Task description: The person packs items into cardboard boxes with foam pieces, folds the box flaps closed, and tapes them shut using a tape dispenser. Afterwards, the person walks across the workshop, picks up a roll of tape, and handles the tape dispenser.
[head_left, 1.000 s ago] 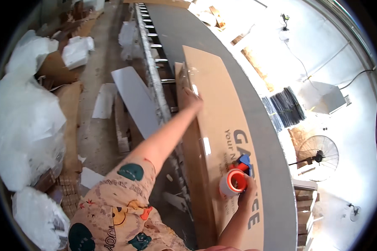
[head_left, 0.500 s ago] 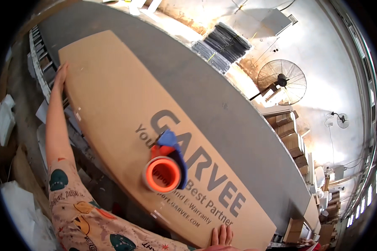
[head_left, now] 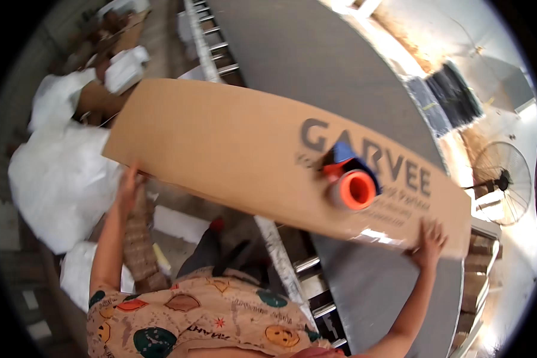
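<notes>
A long brown cardboard box [head_left: 221, 137] with dark printing lies slanted across the grey conveyor belt, its left end sticking out past the belt's edge. My left hand [head_left: 128, 185] grips the near edge by that left end, its fingertips partly hidden below. Toward the right end, my right hand [head_left: 429, 244] holds the near edge, fingers spread over the top face. On top of the box rests a blue and red tape dispenser [head_left: 346, 158] carrying a roll of clear tape [head_left: 357, 190] with an orange core. Neither hand touches it. Shiny tape shows along the near edge.
The grey belt [head_left: 292, 42] runs beyond and beneath the box, beside a metal roller frame [head_left: 206, 51]. White plastic bags [head_left: 59, 185] fill the left floor. Dark stacked bundles [head_left: 453, 95] and a large fan [head_left: 501, 179] stand by the far wall. Flat cardboard [head_left: 480, 262] is stacked at right.
The box has turned, its left end swinging nearer and off the belt, with the tape dispenser riding on it. Both hands moved along with it. My view has also shifted left.
</notes>
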A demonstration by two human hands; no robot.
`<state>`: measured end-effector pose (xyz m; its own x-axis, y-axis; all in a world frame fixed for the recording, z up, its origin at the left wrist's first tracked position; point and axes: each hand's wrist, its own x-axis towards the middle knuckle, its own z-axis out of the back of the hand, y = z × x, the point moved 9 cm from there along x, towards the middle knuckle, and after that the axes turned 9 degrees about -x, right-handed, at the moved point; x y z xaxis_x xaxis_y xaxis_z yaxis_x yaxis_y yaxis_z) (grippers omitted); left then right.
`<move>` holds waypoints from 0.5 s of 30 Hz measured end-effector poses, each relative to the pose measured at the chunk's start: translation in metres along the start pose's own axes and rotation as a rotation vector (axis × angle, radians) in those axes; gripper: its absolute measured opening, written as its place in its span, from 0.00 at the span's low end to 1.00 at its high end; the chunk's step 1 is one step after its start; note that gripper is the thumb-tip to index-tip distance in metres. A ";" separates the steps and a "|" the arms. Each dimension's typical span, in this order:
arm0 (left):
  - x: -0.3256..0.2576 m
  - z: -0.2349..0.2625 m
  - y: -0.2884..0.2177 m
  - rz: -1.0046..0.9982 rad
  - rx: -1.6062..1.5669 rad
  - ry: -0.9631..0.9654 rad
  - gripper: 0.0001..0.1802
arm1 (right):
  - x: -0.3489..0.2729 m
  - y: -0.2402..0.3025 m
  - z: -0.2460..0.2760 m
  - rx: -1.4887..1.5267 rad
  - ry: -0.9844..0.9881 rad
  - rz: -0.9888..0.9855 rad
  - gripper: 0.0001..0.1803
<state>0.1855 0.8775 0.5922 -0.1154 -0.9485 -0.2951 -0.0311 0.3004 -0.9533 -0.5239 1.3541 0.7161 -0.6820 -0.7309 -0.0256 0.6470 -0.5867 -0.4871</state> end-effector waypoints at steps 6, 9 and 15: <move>-0.167 -0.025 -0.028 0.641 0.643 0.344 0.24 | 0.117 0.002 0.027 0.906 -0.435 0.036 0.36; -0.124 -0.032 -0.105 -0.033 1.006 0.317 0.21 | 0.111 0.152 0.137 1.206 -0.108 0.190 0.37; 0.037 -0.090 -0.072 -0.671 1.146 0.096 0.32 | 0.126 0.180 0.117 0.578 -0.176 0.130 0.19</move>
<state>0.0939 0.8302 0.6557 -0.4773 -0.8531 0.2106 0.7332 -0.5188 -0.4397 -0.4532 1.1157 0.7276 -0.5506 -0.8267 0.1158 0.8347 -0.5470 0.0632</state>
